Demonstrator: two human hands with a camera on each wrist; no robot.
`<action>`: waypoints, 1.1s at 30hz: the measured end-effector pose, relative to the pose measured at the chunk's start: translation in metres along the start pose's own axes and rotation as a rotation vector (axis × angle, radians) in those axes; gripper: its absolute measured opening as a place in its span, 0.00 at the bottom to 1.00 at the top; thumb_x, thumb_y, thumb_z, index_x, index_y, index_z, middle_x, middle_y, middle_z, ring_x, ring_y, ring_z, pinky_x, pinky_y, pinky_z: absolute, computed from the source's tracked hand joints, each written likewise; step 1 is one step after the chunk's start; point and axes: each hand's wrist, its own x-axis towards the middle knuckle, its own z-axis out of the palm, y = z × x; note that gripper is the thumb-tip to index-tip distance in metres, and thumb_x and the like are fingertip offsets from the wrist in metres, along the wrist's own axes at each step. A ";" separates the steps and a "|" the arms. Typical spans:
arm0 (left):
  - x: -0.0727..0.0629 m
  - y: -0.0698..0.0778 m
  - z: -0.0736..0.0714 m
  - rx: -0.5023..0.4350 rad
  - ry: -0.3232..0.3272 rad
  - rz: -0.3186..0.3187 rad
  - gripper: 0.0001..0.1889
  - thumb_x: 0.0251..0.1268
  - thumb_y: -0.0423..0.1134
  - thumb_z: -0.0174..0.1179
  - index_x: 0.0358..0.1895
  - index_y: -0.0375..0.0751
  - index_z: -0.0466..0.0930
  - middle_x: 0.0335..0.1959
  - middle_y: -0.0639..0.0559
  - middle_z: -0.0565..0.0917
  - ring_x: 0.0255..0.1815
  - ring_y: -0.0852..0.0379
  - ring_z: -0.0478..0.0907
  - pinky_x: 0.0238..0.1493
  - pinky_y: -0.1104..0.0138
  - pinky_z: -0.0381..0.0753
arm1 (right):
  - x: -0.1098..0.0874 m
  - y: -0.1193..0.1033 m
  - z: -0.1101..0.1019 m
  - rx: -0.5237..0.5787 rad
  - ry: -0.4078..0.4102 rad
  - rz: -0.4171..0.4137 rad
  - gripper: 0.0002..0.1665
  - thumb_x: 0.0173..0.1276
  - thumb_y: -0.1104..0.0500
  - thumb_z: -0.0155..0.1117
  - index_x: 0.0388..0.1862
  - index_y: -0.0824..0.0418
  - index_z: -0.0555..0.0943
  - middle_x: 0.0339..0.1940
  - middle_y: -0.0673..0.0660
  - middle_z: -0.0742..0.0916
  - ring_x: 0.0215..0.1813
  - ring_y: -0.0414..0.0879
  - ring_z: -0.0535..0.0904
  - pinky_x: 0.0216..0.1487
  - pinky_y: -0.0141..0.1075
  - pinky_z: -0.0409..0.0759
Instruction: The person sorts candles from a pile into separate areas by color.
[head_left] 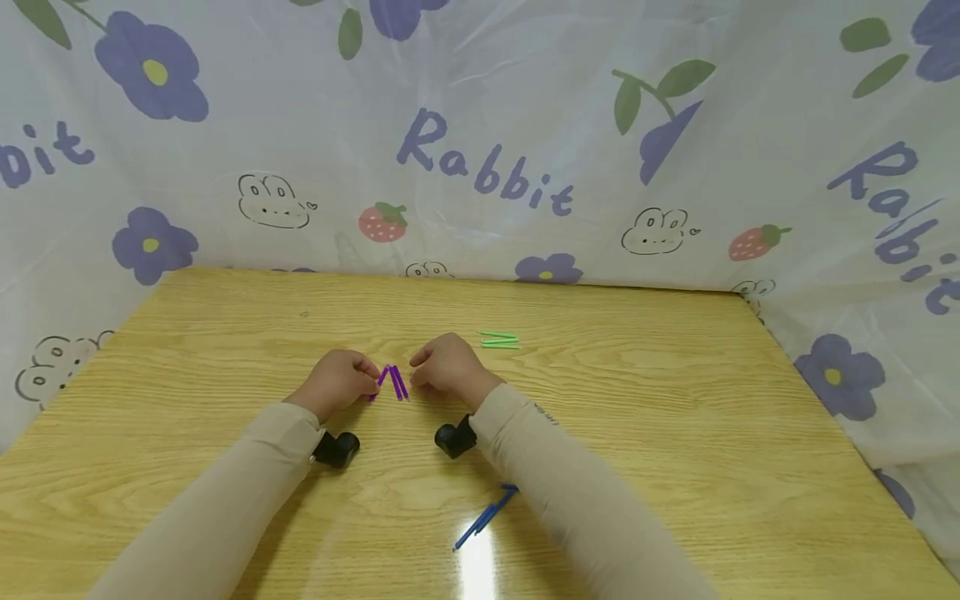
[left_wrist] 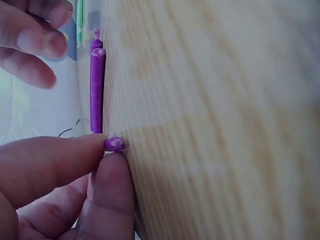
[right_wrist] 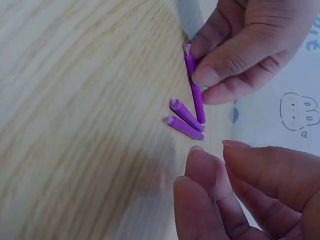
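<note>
Three thin purple sticks with pale tips, which look like small candles, lie on the table in a narrow fan, close together at the far end. My left hand (head_left: 341,381) pinches the leftmost purple candle (right_wrist: 196,95) between thumb and fingers. The other two purple candles (head_left: 398,382) lie side by side just right of it. Close to their right is my right hand (head_left: 448,365), with bent fingers and nothing between them. In the right wrist view its thumb and fingertips (right_wrist: 197,165) are apart from the candles.
Several green candles (head_left: 499,340) lie in a zigzag farther back, right of my right hand. Blue candles (head_left: 486,518) lie nearer me, partly beside my right sleeve. The wooden table (head_left: 637,350) meets a printed cloth (head_left: 480,75) at its back edge.
</note>
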 end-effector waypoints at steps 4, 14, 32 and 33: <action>0.000 -0.001 0.000 -0.008 0.009 0.008 0.12 0.60 0.27 0.58 0.45 0.24 0.78 0.36 0.41 0.81 0.35 0.52 0.77 0.36 0.64 0.77 | -0.006 0.002 -0.009 0.064 -0.028 0.003 0.17 0.62 0.68 0.66 0.51 0.67 0.83 0.37 0.60 0.88 0.37 0.50 0.85 0.37 0.38 0.83; -0.002 -0.001 0.000 -0.039 0.017 0.011 0.11 0.62 0.27 0.58 0.45 0.24 0.77 0.36 0.40 0.82 0.34 0.53 0.78 0.37 0.63 0.78 | -0.019 0.008 -0.032 0.061 -0.070 -0.071 0.19 0.65 0.65 0.64 0.56 0.65 0.81 0.44 0.59 0.87 0.42 0.50 0.85 0.42 0.43 0.83; -0.016 -0.001 0.000 -0.039 0.061 0.026 0.14 0.63 0.31 0.58 0.48 0.24 0.77 0.40 0.38 0.82 0.36 0.52 0.79 0.36 0.64 0.77 | -0.059 0.030 -0.056 -0.052 -0.034 -0.198 0.17 0.67 0.63 0.63 0.54 0.62 0.82 0.40 0.53 0.84 0.43 0.55 0.82 0.40 0.41 0.81; -0.017 -0.001 0.000 -0.043 0.064 0.024 0.14 0.63 0.31 0.57 0.48 0.24 0.77 0.40 0.39 0.82 0.36 0.52 0.79 0.37 0.64 0.77 | -0.061 0.031 -0.057 -0.055 -0.029 -0.203 0.16 0.67 0.63 0.64 0.54 0.62 0.82 0.40 0.53 0.84 0.42 0.55 0.82 0.39 0.40 0.81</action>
